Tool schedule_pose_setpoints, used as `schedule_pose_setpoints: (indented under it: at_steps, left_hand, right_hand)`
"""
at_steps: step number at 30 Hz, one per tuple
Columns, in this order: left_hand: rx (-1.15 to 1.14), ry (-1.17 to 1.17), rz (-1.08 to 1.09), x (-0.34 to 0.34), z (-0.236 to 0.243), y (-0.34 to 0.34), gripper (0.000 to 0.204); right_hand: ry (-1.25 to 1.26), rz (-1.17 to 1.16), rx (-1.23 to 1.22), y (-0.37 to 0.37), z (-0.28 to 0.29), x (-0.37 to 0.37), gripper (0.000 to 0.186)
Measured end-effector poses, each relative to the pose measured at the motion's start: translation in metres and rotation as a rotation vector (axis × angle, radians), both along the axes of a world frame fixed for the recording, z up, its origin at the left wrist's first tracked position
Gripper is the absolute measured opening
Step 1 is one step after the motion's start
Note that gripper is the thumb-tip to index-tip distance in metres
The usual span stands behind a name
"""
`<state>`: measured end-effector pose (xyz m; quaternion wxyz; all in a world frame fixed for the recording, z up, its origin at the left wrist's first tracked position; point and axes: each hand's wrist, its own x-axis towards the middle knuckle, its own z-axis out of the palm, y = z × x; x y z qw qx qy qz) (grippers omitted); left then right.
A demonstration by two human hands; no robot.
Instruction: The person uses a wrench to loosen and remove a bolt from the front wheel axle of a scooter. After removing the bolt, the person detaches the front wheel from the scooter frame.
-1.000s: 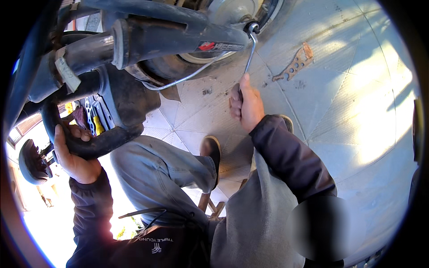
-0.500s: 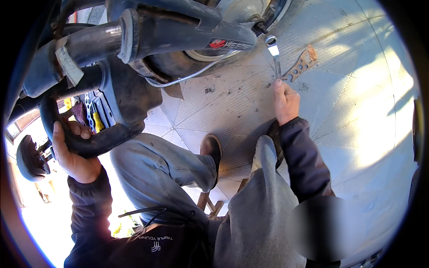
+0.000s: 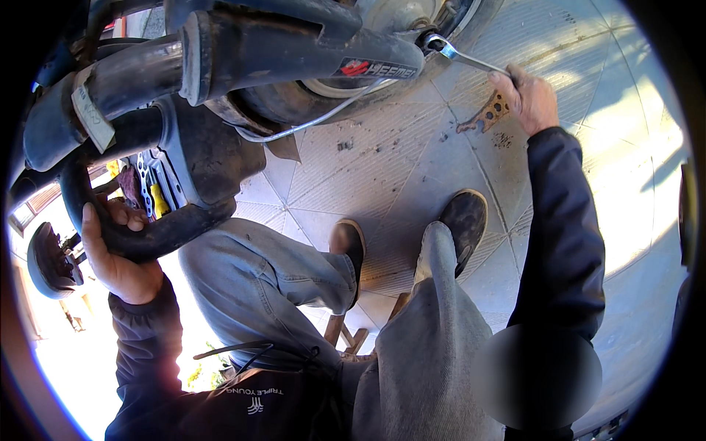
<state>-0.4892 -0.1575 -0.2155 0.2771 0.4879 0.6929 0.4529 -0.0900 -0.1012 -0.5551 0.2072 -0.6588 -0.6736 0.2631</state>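
Wrench (image 3: 474,62) in right hand (image 3: 531,101), ring end at wheel bolt (image 3: 426,37)

Head view: grips the handle end of the steel wrench with the right hand, closed round it, at the far right of the scene. Angles the tool leftward and farther off, with its ring at the dark bolt beside the far wheel (image 3: 393,15). Cannot tell how fully seated, with the bolt so small and dark.

Clasps, with the left hand (image 3: 121,257), a thick black bent tube (image 3: 180,229) at the left, with fingers curled inside the loop and thumb up along the outer left side. Within the loop, just beside that hand, a yellow handle (image 3: 159,200) and a silver perforated strip (image 3: 143,180), next to a dark boxy housing (image 3: 209,151). At the left edge, a rounded black part (image 3: 50,257).

Across the far left, a stout dark arm (image 3: 272,55) with a red-and-white sticker (image 3: 375,69) near its right end and a pale tag (image 3: 92,117) toward its left. On its near side, a curving silver cable (image 3: 298,132).

On the tiled floor (image 3: 331,176), just left of the right hand, a rusty perforated plate (image 3: 484,117).

In the near middle, grey trousers (image 3: 257,272), dark shoes (image 3: 467,224) and a wooden support (image 3: 353,342) between the legs. Around both forearms, dark sleeves (image 3: 566,213).
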Motion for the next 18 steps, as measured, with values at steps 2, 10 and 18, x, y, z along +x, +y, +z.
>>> schedule_pose_setpoints:
  at_steps: [2, 10, 18]
  left_hand:
    - [-0.003, 0.000, -0.001, 0.001, 0.000, 0.000, 0.028]
    - [0.000, -0.013, -0.026, 0.000, 0.002, 0.001, 0.025]
    - [0.004, -0.047, 0.029, -0.002, 0.000, 0.000, 0.024]
  right_hand:
    - [-0.017, 0.069, 0.040, 0.019, -0.001, 0.009, 0.058]
    - [0.261, 0.070, -0.042, 0.010, -0.054, -0.010, 0.060]
    - [2.182, -0.059, -1.144, -0.080, 0.065, -0.190, 0.063]
